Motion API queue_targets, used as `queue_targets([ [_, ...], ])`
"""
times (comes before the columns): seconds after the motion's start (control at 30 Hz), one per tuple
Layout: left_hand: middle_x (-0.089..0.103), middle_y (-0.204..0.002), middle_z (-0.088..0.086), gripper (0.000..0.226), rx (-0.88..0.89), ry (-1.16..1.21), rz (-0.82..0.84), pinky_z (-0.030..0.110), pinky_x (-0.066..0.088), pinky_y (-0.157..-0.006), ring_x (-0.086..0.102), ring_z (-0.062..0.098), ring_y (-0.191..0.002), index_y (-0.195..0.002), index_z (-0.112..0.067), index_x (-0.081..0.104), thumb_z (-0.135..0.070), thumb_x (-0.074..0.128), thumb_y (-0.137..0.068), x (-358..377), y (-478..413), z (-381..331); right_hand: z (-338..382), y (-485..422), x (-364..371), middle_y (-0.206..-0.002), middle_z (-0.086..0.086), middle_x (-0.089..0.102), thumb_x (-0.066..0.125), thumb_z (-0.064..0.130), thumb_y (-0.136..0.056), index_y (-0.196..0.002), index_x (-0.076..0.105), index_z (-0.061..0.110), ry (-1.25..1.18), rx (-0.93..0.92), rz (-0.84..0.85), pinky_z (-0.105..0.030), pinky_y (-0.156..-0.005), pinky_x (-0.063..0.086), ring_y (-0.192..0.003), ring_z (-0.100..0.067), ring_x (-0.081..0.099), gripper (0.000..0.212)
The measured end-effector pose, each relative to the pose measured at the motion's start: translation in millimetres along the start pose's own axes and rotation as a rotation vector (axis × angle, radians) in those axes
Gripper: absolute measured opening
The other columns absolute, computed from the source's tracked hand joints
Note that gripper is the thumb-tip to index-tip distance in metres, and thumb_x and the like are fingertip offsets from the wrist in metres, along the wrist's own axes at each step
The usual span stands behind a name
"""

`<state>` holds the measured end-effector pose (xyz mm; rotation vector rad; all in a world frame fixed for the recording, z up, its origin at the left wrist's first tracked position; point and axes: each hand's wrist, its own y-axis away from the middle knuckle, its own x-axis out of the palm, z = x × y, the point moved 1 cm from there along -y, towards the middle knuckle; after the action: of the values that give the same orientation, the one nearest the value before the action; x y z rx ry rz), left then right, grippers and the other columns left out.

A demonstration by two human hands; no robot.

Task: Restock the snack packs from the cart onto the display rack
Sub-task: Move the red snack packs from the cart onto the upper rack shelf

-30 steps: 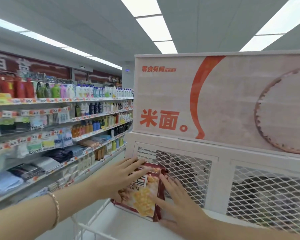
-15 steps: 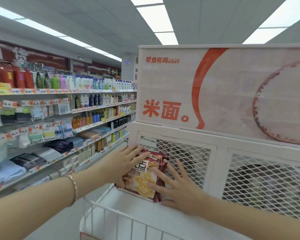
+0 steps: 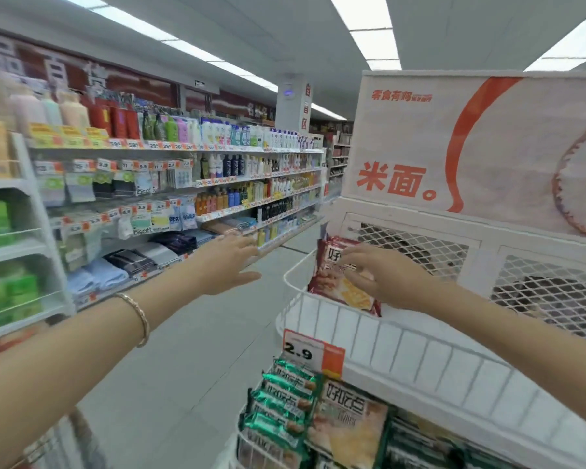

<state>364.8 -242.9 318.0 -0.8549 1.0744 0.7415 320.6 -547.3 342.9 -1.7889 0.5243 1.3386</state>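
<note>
The right hand (image 3: 396, 279) is pinching the upright snack pack (image 3: 330, 265) in the top basket (image 3: 420, 353), while the left hand (image 3: 227, 265) is hanging open, apart leftward.

The person is wearing one thin gold-coloured bangle (image 3: 139, 319), a slim rounded band, just behind the left hand (image 3: 229, 265). Both forearms are showing bare, and the right hand (image 3: 391, 280) is wearing nothing.

Lit from the top by long white rectangular ceiling light panels (image 3: 361, 11). Floored at lower centre in a plain pale grey aisle floor (image 3: 190, 367). Lined along the left with white tiered metal shelving (image 3: 251, 176) of bottles and folded cloths. Marked at upper centre by a white square pillar (image 3: 291, 108).
</note>
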Motion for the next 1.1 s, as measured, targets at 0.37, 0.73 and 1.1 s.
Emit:
queue_targets([
  [0.37, 0.053, -0.138, 0.002, 0.051, -0.413, 0.215, 0.410, 0.037, 0.049, -0.091, 0.057, 0.023, -0.117, -0.135, -0.019, 0.054, -0.054, 0.052, -0.097, 114.7, 295.3, 102.6, 287.2, -45.7, 184.4, -0.157, -0.006, 0.038, 0.047, 0.035, -0.104, -0.136, 0.059, 0.020, -0.081, -0.347, 0.359, -0.039, -0.114, 0.025, -0.139, -0.027, 0.042, 0.037],
  [0.73, 0.056, -0.139, 0.005, 0.051, -0.915, 0.659, 0.622, 0.042, 0.046, -0.103, 0.055, 0.026, -0.123, -0.135, -0.014, 0.055, -0.049, 0.050, -0.099, 238.6, 498.9, 64.4, 457.9, 4.6, 370.0, -0.137, -0.018, 0.059, 0.053, 0.025, -0.100, -0.136, 0.057, 0.002, -0.218, -0.220, 1.091, -0.043, -0.108, 0.044, -0.128, -0.034, 0.055, 0.043],
  [1.1, 0.062, -0.132, 0.009, 0.026, -1.432, 0.925, 0.365, 0.044, 0.050, -0.098, 0.064, 0.029, -0.110, -0.123, -0.015, 0.063, -0.015, 0.047, -0.102, 308.2, 535.1, 64.9, 557.5, 51.4, 511.6, -0.149, -0.015, 0.036, 0.066, 0.032, -0.092, -0.146, 0.036, 0.010, -0.156, -0.412, 1.115, -0.052, -0.108, 0.042, -0.137, -0.034, 0.036, 0.065],
])
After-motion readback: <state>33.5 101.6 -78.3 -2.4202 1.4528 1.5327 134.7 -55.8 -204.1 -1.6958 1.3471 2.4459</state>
